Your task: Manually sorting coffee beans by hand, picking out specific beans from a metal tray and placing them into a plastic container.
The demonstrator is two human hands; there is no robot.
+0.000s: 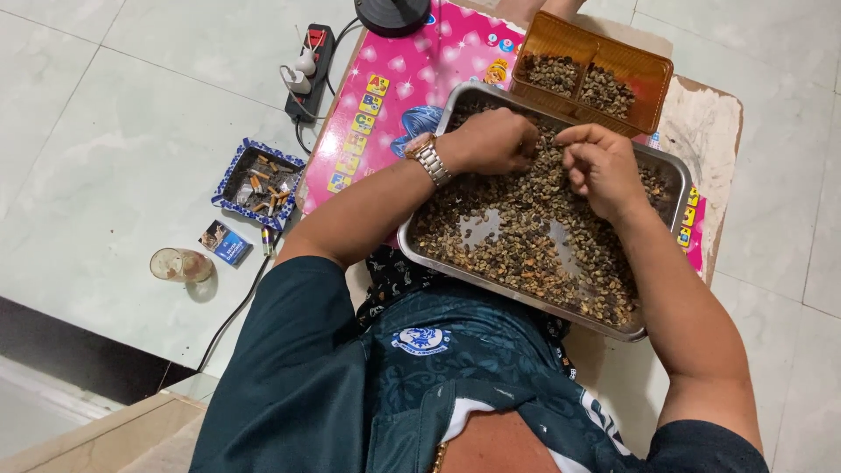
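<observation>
A metal tray point(420, 241) full of small brown-green seeds or beans point(526, 236) rests on my lap and the edge of a low pink table point(394, 96). My left hand point(491, 140), with a metal watch point(429, 158) on its wrist, is curled among the seeds at the tray's far side. Just to its right, my right hand point(600, 166) pinches at the seeds with fingers closed. The two hands nearly touch. What each holds between its fingers is hidden.
An orange two-part plastic basket point(648, 83) with sorted seeds stands beyond the tray. On the tiled floor to the left lie a blue ashtray point(229, 175), a small blue packet point(225, 243), a glass point(180, 264) and a power strip point(311, 74) with cables.
</observation>
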